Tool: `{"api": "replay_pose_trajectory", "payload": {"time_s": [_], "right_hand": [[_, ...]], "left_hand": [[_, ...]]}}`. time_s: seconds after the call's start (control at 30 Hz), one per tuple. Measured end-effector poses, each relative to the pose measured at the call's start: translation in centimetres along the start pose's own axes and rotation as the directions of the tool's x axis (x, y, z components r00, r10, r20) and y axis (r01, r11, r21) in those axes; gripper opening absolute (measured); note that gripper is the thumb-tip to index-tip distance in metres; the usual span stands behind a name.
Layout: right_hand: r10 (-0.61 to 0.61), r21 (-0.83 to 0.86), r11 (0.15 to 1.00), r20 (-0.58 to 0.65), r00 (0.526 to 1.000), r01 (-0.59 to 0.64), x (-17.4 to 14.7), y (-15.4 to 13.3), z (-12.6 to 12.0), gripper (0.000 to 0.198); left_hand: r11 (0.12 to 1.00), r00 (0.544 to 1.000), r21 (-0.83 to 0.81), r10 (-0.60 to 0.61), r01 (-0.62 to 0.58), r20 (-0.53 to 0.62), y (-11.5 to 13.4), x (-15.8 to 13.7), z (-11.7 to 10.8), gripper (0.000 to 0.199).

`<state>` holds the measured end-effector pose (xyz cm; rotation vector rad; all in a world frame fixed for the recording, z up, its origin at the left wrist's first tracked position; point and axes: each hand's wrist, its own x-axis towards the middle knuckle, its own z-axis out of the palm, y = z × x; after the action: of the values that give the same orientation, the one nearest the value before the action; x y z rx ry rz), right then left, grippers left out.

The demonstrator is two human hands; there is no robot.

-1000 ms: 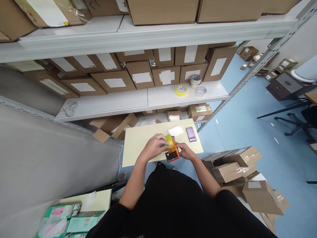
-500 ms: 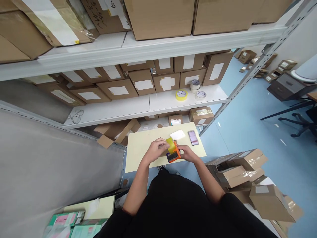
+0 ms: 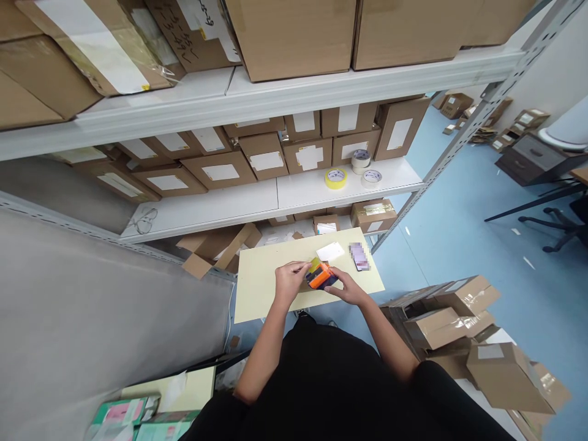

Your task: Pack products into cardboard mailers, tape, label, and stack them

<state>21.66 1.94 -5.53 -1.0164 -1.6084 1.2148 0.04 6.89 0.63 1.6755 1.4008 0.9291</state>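
Observation:
An orange and dark tape dispenser (image 3: 320,277) is held over the small cream table, tilted, with a yellowish roll of packing tape (image 3: 315,264) at its far side. My right hand (image 3: 348,288) grips the dispenser from the right, thumb and fingers around its side. From the left, my left hand (image 3: 289,283) pinches at the tape's edge; its fingertips partly cover that spot. Beyond the dispenser, a white sheet of paper (image 3: 330,251) lies on the table (image 3: 257,285). To its right is a phone-like flat object (image 3: 359,256), its surface blurred.
Ahead stands a metal shelf (image 3: 220,208) with several cardboard boxes, a yellow tape roll (image 3: 335,178) and pale tape rolls (image 3: 371,178). An open carton (image 3: 220,245) sits behind the table's left corner. More cartons (image 3: 454,327) are piled at my right; green packages (image 3: 119,410) lie lower left.
The tape dispenser has turned in my hands, so its orange face now shows upward. My left hand has shifted slightly right, its fingers drawn together at the tape.

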Motion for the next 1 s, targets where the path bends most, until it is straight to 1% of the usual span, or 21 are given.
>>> {"api": "replay_pose_trajectory", "payload": {"time_s": [0.1, 0.17, 0.27, 0.33, 0.4, 0.5, 0.57, 0.6, 0.67, 0.73, 0.77, 0.83, 0.87, 0.9, 1.0], "right_hand": [[0.014, -0.059, 0.998, -0.114, 0.993, -0.021, 0.0, 0.5, 0.7, 0.050], [0.038, -0.087, 0.995, -0.162, 0.986, -0.052, 0.0, 0.8, 1.1, 0.048], [0.068, -0.083, 0.993, -0.149, 0.987, -0.081, 0.2, 1.3, 1.2, 0.046], [0.068, -0.084, 0.993, -0.138, 0.988, -0.080, 0.2, 1.6, 0.9, 0.046], [0.074, -0.096, 0.991, -0.145, 0.987, -0.089, 0.1, 2.2, 0.5, 0.046], [0.136, -0.074, 0.986, -0.153, 0.979, -0.149, -0.6, 3.5, -0.2, 0.045], [0.179, -0.049, 0.981, -0.155, 0.972, -0.188, -0.9, 4.5, -0.6, 0.046], [0.191, -0.043, 0.979, -0.158, 0.969, -0.200, -0.9, 4.9, -0.8, 0.046], [0.198, -0.038, 0.978, -0.173, 0.965, -0.207, -0.3, 5.5, -1.3, 0.048], [0.193, -0.046, 0.978, -0.186, 0.963, -0.205, 1.0, 5.9, -1.6, 0.048], [0.188, -0.056, 0.978, -0.191, 0.964, -0.201, 1.8, 6.0, -1.8, 0.049], [0.176, -0.084, 0.977, -0.187, 0.966, -0.194, 3.8, 6.4, -2.0, 0.048], [0.174, -0.099, 0.976, -0.178, 0.969, -0.193, 4.7, 6.6, -2.1, 0.048], [0.176, -0.116, 0.974, -0.168, 0.970, -0.197, 5.7, 6.9, -2.1, 0.047], [0.213, -0.172, 0.957, -0.123, 0.969, -0.233, 7.7, 8.1, -2.2, 0.046]], "left_hand": [[1.000, 1.000, 0.017, 0.001, -0.002, 0.028, -0.4, 0.0, 0.1, 0.028], [0.998, 0.999, 0.055, 0.012, -0.015, 0.049, -0.4, 0.1, 0.0, 0.029], [0.995, 0.999, 0.104, 0.009, -0.014, 0.049, -0.1, 0.0, -0.3, 0.029], [0.995, 0.999, 0.099, 0.008, -0.012, 0.041, 0.1, -0.1, -0.7, 0.028], [0.996, 1.000, 0.085, 0.022, -0.022, -0.003, 0.3, -0.1, -1.5, 0.029], [0.996, 0.993, 0.079, 0.060, -0.052, -0.104, 0.4, 0.0, -3.0, 0.032], [0.996, 0.990, 0.067, 0.062, -0.054, -0.125, -0.1, 0.1, -3.7, 0.032], [0.998, 0.991, 0.050, 0.042, -0.036, -0.123, -0.5, 0.1, -3.9, 0.032], [0.999, 0.991, -0.008, -0.034, 0.034, -0.126, -1.8, 0.1, -3.9, 0.034], [0.991, 0.985, -0.081, -0.114, 0.104, -0.128, -3.3, 0.1, -3.5, 0.040], [0.986, 0.983, -0.114, -0.134, 0.120, -0.125, -4.2, 0.1, -3.3, 0.042], [0.983, 0.986, -0.144, -0.129, 0.114, -0.101, -5.8, 0.0, -2.9, 0.044], [0.985, 0.990, -0.137, -0.115, 0.103, -0.084, -6.7, -0.1, -2.7, 0.048], [0.989, 0.993, -0.116, -0.102, 0.094, -0.063, -7.5, -0.2, -2.5, 0.057], [0.994, 0.994, 0.022, -0.108, 0.107, 0.001, -10.1, -0.7, -1.7, 0.087]]}}
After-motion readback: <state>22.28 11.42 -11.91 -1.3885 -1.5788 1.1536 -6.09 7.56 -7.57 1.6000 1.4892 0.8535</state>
